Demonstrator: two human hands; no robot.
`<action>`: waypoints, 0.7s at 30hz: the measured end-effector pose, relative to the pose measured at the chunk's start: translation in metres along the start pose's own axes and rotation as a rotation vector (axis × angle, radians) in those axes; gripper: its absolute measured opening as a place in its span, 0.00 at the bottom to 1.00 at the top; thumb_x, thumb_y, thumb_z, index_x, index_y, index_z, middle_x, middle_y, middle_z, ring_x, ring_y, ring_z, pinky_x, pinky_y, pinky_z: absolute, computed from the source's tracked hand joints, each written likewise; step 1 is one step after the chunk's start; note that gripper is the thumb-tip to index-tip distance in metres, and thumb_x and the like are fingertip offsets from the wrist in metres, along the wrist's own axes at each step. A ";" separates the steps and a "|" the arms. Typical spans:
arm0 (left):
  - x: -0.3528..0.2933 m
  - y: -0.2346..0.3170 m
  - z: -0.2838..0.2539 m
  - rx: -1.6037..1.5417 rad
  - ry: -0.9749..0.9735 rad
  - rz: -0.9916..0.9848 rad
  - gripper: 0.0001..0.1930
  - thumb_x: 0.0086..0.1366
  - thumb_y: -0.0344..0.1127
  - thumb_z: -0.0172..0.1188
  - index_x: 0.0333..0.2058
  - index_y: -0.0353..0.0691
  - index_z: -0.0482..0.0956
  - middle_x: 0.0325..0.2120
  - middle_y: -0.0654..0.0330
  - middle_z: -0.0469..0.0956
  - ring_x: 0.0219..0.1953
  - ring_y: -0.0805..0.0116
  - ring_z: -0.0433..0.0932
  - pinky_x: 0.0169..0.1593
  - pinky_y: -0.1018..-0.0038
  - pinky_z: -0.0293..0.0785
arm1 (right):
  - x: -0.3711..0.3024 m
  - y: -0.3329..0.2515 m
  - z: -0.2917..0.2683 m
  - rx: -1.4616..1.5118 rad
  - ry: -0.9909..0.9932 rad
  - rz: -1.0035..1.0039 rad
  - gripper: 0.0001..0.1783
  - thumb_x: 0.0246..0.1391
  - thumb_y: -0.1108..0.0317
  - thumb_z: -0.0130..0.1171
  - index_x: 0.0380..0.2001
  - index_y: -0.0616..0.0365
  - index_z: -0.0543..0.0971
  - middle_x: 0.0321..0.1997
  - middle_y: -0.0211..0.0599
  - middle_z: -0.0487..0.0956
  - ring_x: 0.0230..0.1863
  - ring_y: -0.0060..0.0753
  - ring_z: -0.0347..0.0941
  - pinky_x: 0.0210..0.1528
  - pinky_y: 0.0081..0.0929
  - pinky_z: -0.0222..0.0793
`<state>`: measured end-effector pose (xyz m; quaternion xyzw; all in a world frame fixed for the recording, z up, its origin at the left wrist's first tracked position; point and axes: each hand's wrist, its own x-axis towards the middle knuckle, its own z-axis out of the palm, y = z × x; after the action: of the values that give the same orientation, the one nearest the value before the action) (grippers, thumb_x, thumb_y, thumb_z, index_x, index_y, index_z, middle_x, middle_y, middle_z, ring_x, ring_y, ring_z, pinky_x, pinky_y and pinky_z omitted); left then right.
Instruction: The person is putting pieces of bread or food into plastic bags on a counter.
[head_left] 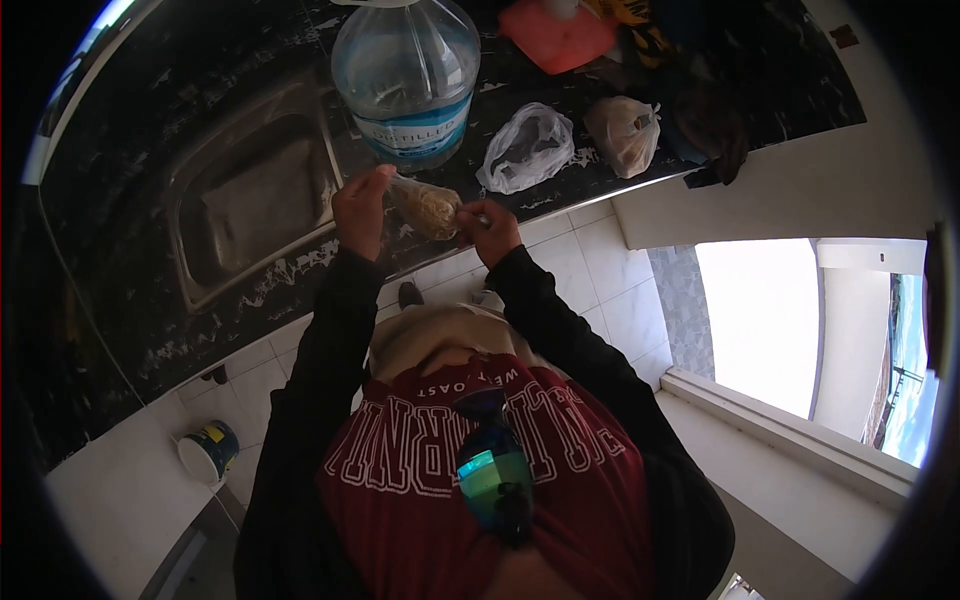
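Between my hands, at the counter's front edge, is a clear plastic bag (428,207) with tan, stringy or grainy contents that I cannot name. My left hand (361,212) pinches the bag's gathered upper end. On the bag's other side, my right hand (489,231) has its fingers closed at the filled part; a small pale thing shows by the fingertips, too small to name. Just behind the bag stands a large clear water jug (405,75) with a blue label. Right of it lies a crumpled, see-through plastic bag (527,148).
A knotted bag with brownish contents (625,136) sits near the counter edge at right, beside dark cloth (712,130). A red-pink item (556,38) lies at the back. Left is a metal sink (181,240) set into the worn black counter (110,215). A bucket (206,455) stands on the tiled floor.
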<state>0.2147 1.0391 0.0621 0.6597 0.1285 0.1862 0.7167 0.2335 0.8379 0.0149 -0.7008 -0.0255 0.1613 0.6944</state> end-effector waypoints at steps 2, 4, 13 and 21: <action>0.003 -0.006 -0.005 0.165 -0.098 -0.046 0.12 0.64 0.37 0.60 0.38 0.33 0.82 0.34 0.59 0.83 0.38 0.76 0.78 0.45 0.78 0.71 | 0.000 -0.004 -0.001 0.056 -0.080 -0.071 0.07 0.56 0.72 0.59 0.36 0.65 0.76 0.27 0.36 0.78 0.24 0.24 0.77 0.25 0.23 0.73; 0.012 -0.016 -0.009 0.088 -0.068 -0.128 0.11 0.64 0.37 0.59 0.36 0.34 0.83 0.33 0.60 0.83 0.37 0.76 0.78 0.45 0.79 0.71 | 0.001 -0.007 0.001 -0.019 0.064 0.100 0.06 0.57 0.73 0.57 0.36 0.65 0.76 0.27 0.35 0.77 0.25 0.25 0.76 0.26 0.23 0.74; 0.052 -0.081 0.001 -0.806 -0.296 -0.890 0.40 0.62 0.65 0.53 0.62 0.42 0.59 0.53 0.46 0.70 0.51 0.51 0.73 0.56 0.57 0.68 | -0.003 -0.018 0.020 -0.075 0.008 -0.124 0.09 0.51 0.70 0.59 0.34 0.64 0.77 0.32 0.41 0.80 0.35 0.26 0.75 0.38 0.28 0.72; 0.069 -0.132 0.035 -1.299 -0.082 -0.620 0.33 0.69 0.54 0.48 0.64 0.40 0.55 0.66 0.51 0.54 0.67 0.47 0.51 0.68 0.46 0.51 | -0.017 -0.032 0.001 0.073 0.010 -0.202 0.06 0.55 0.71 0.56 0.35 0.63 0.77 0.32 0.34 0.79 0.34 0.22 0.74 0.37 0.23 0.71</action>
<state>0.3050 1.0299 -0.0618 0.0398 0.1460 -0.0120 0.9884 0.2231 0.8353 0.0494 -0.6696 -0.0866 0.0879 0.7324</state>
